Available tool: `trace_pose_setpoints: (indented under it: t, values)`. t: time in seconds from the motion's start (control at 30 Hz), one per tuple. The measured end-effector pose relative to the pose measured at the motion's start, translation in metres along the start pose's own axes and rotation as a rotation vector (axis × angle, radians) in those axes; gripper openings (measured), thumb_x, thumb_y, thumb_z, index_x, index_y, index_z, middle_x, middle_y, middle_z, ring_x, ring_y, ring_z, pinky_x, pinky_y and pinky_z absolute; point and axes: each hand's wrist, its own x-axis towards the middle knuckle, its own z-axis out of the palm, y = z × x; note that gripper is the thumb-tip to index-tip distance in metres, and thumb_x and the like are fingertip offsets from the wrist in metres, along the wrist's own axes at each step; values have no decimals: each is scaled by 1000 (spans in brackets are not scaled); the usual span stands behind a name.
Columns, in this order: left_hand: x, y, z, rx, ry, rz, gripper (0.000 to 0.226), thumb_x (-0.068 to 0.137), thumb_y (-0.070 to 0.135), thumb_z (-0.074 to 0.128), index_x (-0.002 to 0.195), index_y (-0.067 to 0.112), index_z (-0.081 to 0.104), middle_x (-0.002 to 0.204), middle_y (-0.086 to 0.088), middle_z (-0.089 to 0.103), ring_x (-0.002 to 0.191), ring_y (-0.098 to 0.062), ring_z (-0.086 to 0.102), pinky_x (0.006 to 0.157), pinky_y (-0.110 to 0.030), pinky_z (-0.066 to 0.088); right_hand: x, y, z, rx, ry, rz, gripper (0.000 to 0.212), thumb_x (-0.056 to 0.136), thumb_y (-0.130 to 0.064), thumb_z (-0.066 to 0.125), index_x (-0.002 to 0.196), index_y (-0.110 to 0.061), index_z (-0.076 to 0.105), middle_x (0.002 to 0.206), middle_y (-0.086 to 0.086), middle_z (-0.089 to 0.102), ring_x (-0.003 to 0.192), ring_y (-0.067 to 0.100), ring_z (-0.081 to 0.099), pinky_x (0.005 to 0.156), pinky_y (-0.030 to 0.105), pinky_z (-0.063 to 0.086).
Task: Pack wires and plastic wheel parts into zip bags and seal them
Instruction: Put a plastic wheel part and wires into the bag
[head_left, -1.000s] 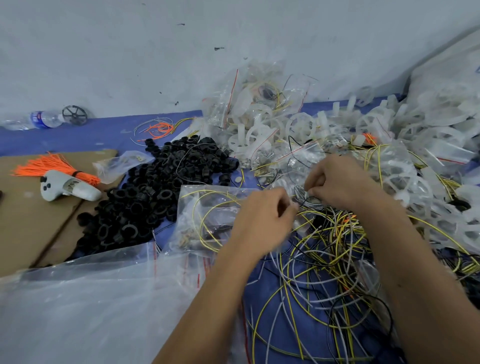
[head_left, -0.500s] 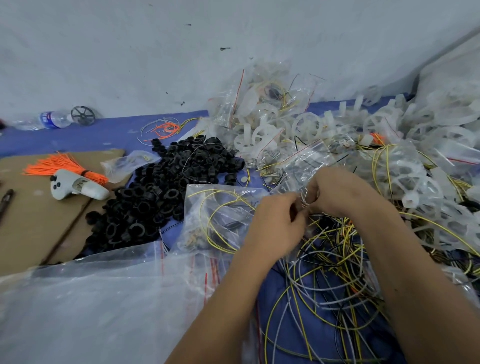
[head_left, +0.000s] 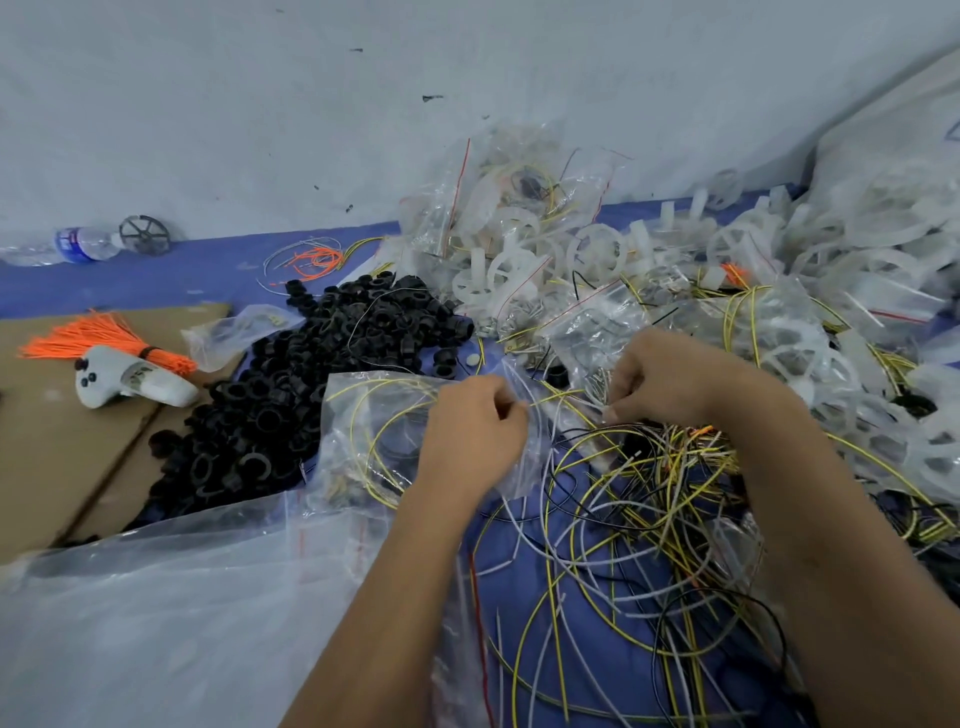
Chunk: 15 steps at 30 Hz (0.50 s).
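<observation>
Lying far left against the wall: a water bottle (head_left: 78, 243) beside a dark spoked wheel (head_left: 144, 235). Resting on the brown cardboard (head_left: 47, 441): an orange wire bundle (head_left: 98, 340) touching a white handheld controller (head_left: 132, 379). Spreading just right of these: a heap of black plastic rings (head_left: 291, 395). Covering the near-left corner: a large clear plastic sheet (head_left: 156, 613).

Curling at centre: the left hand (head_left: 475, 434), fingers drawn together and pinching the edge of a clear zip bag (head_left: 374, 441) holding looped yellow wires. Hovering just beside it: the right hand (head_left: 670, 376), fingers bent inward and pinched close, tips touching thin wires and bag film; exactly what is being held cannot be told. Tangling below both hands on the blue cloth (head_left: 156, 275): loose yellow, white and black wires (head_left: 639, 530). Piling behind and to the right: translucent white wheel parts (head_left: 779, 270) mixed with filled zip bags (head_left: 498, 197).
</observation>
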Motion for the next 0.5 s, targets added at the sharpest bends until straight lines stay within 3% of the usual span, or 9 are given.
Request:
trace_pose_setpoints:
  t: [0.13, 0.27, 0.37, 0.43, 0.5]
  values:
    - [-1, 1, -1, -37, 22, 21, 25, 94, 27, 65, 70, 20, 60, 57, 8, 54, 51, -6, 48, 51, -22, 32, -6, 6, -8, 61, -44, -50, 15, 83, -26, 81, 70, -21, 75, 72, 4, 73, 67, 18, 65, 69, 37, 53]
    - [-1, 4, -3, -73, 53, 49, 29, 95, 27, 66, 68, 23, 56, 54, 9, 50, 50, -7, 47, 52, -26, 35, -9, 10, -14, 153, -62, -65, 16, 87, -27, 78, 74, -17, 73, 63, 7, 70, 54, 15, 59, 59, 31, 46]
    - [-1, 6, -3, -77, 71, 72, 30, 95, 27, 67, 67, 25, 55, 55, 10, 52, 54, -6, 51, 53, -26, 38, -10, 11, -16, 170, -62, -56, 5, 85, -24, 79, 86, -20, 76, 70, -2, 75, 54, 7, 63, 57, 24, 45]
    - [-2, 8, -3, -85, 77, 94, 33, 95, 27, 67, 66, 30, 53, 54, 12, 52, 57, -4, 53, 53, -22, 35, -11, 12, -18, 76, -104, -33, 15, 82, -26, 82, 97, -26, 77, 82, -8, 76, 67, 2, 68, 67, 26, 51]
    - [-2, 9, -4, -90, 77, 119, 33, 96, 27, 67, 66, 31, 53, 55, 12, 53, 57, -5, 54, 53, -21, 36, -10, 13, -19, -28, -141, 11, 26, 78, -26, 85, 101, -31, 75, 89, -13, 73, 84, 10, 69, 83, 33, 53]
